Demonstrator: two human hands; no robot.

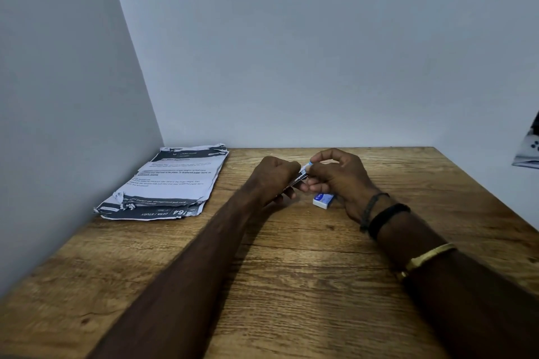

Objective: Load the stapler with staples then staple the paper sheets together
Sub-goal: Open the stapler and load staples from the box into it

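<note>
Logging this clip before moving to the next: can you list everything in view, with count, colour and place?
table: one, brown wood grain, fills the lower frame
walls: two, pale grey, behind and to the left
paper sheets: one crumpled stack, white with black print, table's rear left by the wall
staple box: one, blue and white, on the table, rear centre
stapler: one, small, dark with a blue-white end, held above the table
printed item: one, dark and white, right edge, cut off
wristbands: two black, one gold, right forearm
left hand: grips the stapler
right hand: pinches the stapler's end
</note>
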